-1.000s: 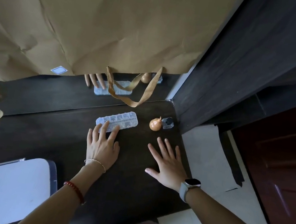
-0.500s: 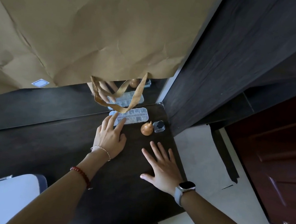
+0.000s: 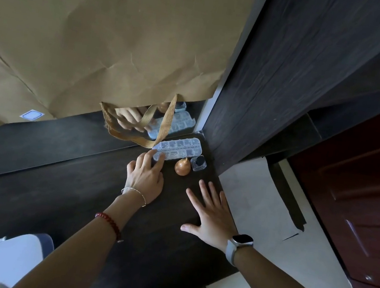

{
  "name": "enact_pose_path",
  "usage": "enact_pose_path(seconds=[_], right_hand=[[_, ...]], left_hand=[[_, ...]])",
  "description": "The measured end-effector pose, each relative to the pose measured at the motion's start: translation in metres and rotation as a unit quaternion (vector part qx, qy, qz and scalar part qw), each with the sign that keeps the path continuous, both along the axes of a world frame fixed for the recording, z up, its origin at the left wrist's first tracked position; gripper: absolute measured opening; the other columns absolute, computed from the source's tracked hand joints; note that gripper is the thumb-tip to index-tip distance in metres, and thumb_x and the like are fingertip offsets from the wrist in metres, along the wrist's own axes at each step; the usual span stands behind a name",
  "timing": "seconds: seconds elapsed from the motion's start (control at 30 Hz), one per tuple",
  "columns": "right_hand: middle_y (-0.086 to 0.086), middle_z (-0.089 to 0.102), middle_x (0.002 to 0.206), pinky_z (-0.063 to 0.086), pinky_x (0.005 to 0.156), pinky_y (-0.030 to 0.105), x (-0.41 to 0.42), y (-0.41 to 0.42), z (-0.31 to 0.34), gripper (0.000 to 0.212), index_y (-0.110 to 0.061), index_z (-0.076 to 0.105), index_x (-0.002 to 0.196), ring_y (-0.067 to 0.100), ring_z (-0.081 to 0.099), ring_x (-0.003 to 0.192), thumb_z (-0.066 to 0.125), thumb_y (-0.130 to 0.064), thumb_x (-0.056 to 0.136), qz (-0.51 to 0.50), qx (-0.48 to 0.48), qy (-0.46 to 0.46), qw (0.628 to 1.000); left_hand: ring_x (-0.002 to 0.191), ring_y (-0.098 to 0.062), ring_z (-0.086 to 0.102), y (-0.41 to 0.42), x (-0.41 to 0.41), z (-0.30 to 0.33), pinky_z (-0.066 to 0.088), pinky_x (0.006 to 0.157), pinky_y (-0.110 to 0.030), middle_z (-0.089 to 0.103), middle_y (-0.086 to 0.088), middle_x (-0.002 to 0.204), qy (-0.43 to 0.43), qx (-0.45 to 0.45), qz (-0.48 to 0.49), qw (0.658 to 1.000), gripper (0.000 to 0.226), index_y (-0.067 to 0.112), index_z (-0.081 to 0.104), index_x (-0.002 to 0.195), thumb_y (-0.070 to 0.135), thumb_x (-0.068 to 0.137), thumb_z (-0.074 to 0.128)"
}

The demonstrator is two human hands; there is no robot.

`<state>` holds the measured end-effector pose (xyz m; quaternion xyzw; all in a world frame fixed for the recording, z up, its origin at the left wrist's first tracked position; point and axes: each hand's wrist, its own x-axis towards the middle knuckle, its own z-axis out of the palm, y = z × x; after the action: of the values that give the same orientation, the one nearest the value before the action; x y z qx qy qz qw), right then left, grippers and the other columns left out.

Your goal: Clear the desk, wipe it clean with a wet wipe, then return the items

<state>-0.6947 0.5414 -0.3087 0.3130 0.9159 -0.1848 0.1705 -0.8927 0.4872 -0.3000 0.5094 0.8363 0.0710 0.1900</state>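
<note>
- The clear compartment box (image 3: 178,148) lies in the centre of the frame, at the back right corner of the table (image 3: 59,183), close against the mirror strip (image 3: 36,143). Its long axis runs from lower left up to upper right.
- My left hand (image 3: 145,178) sits just below the box's lower-left end; its fingers (image 3: 158,161) lie pressed together, tips resting on that end, palm down, nothing pinched.
- The left hand is the nearer one to the box; the box lies up and to the right of its fingertips.
- My right hand (image 3: 213,215) lies flat on the table, lower right of centre, fingers spread, holding nothing, with a watch (image 3: 241,241) on its wrist.
- The small gold ornament (image 3: 183,166) and the little glass bottle (image 3: 198,162) stand side by side just below the box's right half, above the right hand's fingertips and apart from them.
- A brown paper bag (image 3: 97,31) hangs over the upper left, its strap (image 3: 165,125) dangling just over the box's left end.
- I judge any further push should run along the box's length, minding the ornament beside it.
</note>
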Motion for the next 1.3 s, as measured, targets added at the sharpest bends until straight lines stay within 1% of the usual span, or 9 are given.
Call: enact_pose_path(seconds=[0.33,0.47,0.53,0.63,0.8,0.9,1.2,1.27,1.3], right_hand=[[0.006,-0.012,0.155,-0.006,0.113,0.045,0.002,0.000,-0.002,0.088,-0.034,0.002,0.144,0.027,-0.013,0.142,0.055,-0.059,0.079,-0.004,-0.006,0.025,1.000],[0.006,-0.012,0.155,-0.005,0.114,0.047,0.002,0.001,-0.002,0.087,-0.034,0.001,0.144,0.028,-0.014,0.142,0.053,-0.060,0.079,-0.002,-0.005,0.021,1.000],[0.006,-0.012,0.155,-0.005,0.114,0.047,0.003,0.001,-0.002,0.087,-0.034,0.001,0.144,0.028,-0.014,0.142,0.053,-0.061,0.079,-0.001,-0.004,0.020,1.000],[0.007,-0.010,0.155,-0.004,0.113,0.048,0.002,0.001,-0.002,0.088,-0.033,0.004,0.144,0.029,-0.011,0.142,0.055,-0.060,0.078,-0.002,-0.001,0.031,1.000],[0.007,-0.008,0.156,-0.003,0.113,0.049,0.003,0.001,-0.005,0.088,-0.033,0.005,0.145,0.029,-0.010,0.142,0.055,-0.061,0.078,-0.003,-0.002,0.033,0.999],[0.006,-0.012,0.155,-0.003,0.114,0.049,0.003,0.002,-0.007,0.088,-0.034,0.001,0.144,0.027,-0.014,0.142,0.053,-0.062,0.078,0.001,-0.004,0.020,1.000],[0.008,-0.011,0.155,0.002,0.115,0.052,0.003,0.001,-0.004,0.088,-0.031,0.005,0.145,0.029,-0.012,0.142,0.055,-0.060,0.078,-0.007,-0.016,0.034,0.999],[0.007,-0.014,0.155,0.001,0.116,0.052,0.002,0.000,-0.003,0.089,-0.032,0.001,0.145,0.029,-0.014,0.142,0.053,-0.061,0.079,-0.004,-0.012,0.016,1.000],[0.007,-0.015,0.155,-0.001,0.115,0.051,0.001,0.001,-0.003,0.089,-0.032,-0.001,0.144,0.028,-0.015,0.141,0.052,-0.061,0.079,-0.002,-0.012,0.006,1.000]], left_hand=[[0.132,-0.029,0.022,0.014,-0.005,0.000,0.025,0.104,-0.044,0.024,-0.011,0.144,-0.011,-0.009,-0.049,0.999,0.055,0.018,0.025,0.142,0.018,0.089,0.043],[0.133,-0.031,0.027,0.009,-0.005,-0.002,0.025,0.106,-0.044,0.026,-0.014,0.145,-0.034,0.041,-0.018,0.998,0.060,0.012,0.026,0.141,0.017,0.086,0.049],[0.140,-0.028,0.016,0.004,-0.004,-0.005,0.015,0.112,-0.043,0.017,-0.013,0.152,-0.014,0.031,-0.005,0.999,0.066,0.009,0.017,0.144,0.021,0.087,0.049],[0.143,-0.023,-0.003,0.001,-0.006,-0.009,0.001,0.115,-0.046,0.000,-0.004,0.156,0.003,-0.021,-0.009,1.000,0.070,0.012,0.003,0.146,0.029,0.091,0.043],[0.143,-0.021,-0.007,0.007,-0.008,-0.009,-0.005,0.113,-0.051,-0.007,0.002,0.156,-0.003,-0.059,-0.020,0.998,0.071,0.017,-0.004,0.146,0.031,0.091,0.039],[0.143,-0.021,-0.008,0.007,-0.009,-0.009,-0.007,0.113,-0.053,-0.008,0.003,0.156,-0.003,-0.065,-0.020,0.998,0.070,0.019,-0.006,0.145,0.034,0.092,0.037],[0.142,-0.026,-0.011,-0.039,0.024,-0.014,-0.008,0.110,-0.056,-0.002,-0.006,0.156,0.017,-0.031,0.049,0.998,0.062,0.024,0.006,0.146,0.039,0.093,0.036],[0.143,-0.029,-0.005,-0.054,0.041,-0.018,-0.006,0.109,-0.059,0.006,-0.009,0.156,0.021,-0.022,0.057,0.998,0.060,0.025,0.014,0.145,0.041,0.092,0.037],[0.143,-0.032,0.003,-0.063,0.048,-0.022,-0.002,0.108,-0.060,0.014,-0.012,0.154,0.029,-0.016,0.061,0.998,0.059,0.025,0.021,0.144,0.044,0.089,0.036]])
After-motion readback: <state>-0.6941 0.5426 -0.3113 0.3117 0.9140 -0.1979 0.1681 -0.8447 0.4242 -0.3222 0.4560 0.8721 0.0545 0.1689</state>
